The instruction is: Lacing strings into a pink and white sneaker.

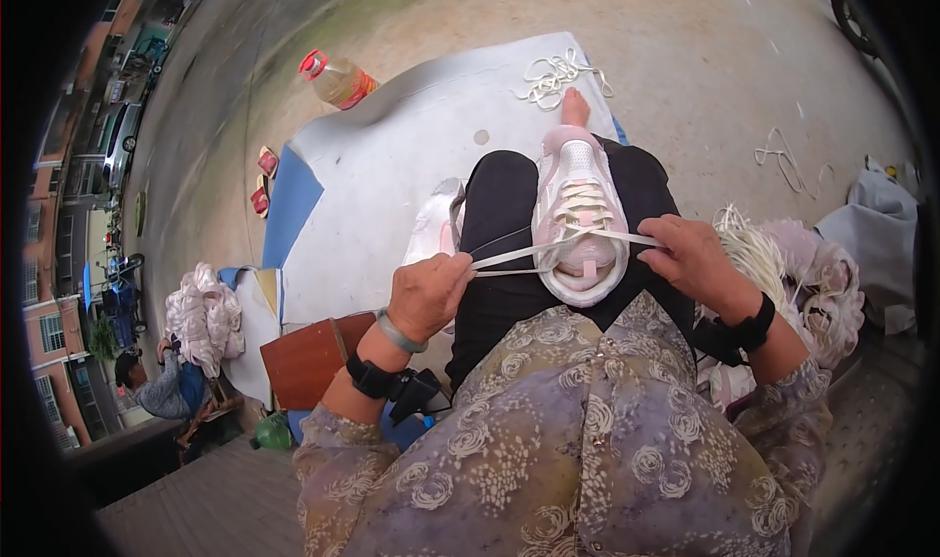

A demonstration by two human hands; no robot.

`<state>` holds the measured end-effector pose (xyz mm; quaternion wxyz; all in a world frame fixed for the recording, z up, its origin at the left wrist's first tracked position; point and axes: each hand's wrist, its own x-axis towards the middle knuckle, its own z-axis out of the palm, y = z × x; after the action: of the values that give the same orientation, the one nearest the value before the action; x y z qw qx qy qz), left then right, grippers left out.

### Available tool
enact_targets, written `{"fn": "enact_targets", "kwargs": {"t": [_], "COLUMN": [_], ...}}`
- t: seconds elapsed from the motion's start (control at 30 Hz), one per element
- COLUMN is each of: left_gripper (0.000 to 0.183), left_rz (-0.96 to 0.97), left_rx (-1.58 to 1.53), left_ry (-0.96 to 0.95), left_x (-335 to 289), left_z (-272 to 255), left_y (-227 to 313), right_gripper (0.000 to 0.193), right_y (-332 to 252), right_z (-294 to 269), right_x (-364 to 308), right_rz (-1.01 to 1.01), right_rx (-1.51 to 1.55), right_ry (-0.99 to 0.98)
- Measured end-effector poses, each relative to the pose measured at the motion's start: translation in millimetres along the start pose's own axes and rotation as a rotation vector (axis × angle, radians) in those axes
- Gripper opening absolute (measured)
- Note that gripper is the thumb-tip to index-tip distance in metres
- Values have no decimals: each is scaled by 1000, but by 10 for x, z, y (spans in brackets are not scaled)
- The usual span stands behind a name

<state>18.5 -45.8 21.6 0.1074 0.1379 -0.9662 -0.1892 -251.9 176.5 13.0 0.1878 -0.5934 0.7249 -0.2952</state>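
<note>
A pink and white sneaker [586, 214] rests on my lap between my thighs, its toe toward me and its heel away. Cream shoelace [585, 201] crosses its tongue in several rows. From the lowest eyelets the lace stretches out to both sides. My left hand [431, 291] pinches the lace left of the toe, where two strands run into the fingers. On the other side my right hand [685, 258] grips the lace close to the shoe, thumb against the forefinger. Beside my left knee lies another pale shoe [431, 229], partly hidden by my leg.
White sheeting [392, 180] covers the ground ahead, with loose laces [558, 75] at its far edge. A bottle [338, 79] stands beyond it. To my right are a lace bundle [749, 249] and piled shoes [827, 288]. Another person [168, 391] sits at far left near more shoes [204, 312].
</note>
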Motion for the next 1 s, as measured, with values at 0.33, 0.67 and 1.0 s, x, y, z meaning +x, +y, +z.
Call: {"fn": "enact_targets", "kwargs": {"t": [0.33, 0.67, 1.0], "left_gripper": [12, 22, 22], "left_rz": [97, -5, -24], "left_rx": [53, -62, -70], "left_ry": [13, -1, -5], "left_x": [105, 118, 104], "left_z": [40, 101, 153], "left_y": [20, 100, 105], "right_gripper": [24, 14, 15], "right_y": [-54, 51, 19], "right_z": [-76, 341, 446], "right_x": [-169, 250, 431], "right_rz": [29, 174, 203], "right_rx": [-192, 106, -168], "right_ry": [-36, 80, 17]}}
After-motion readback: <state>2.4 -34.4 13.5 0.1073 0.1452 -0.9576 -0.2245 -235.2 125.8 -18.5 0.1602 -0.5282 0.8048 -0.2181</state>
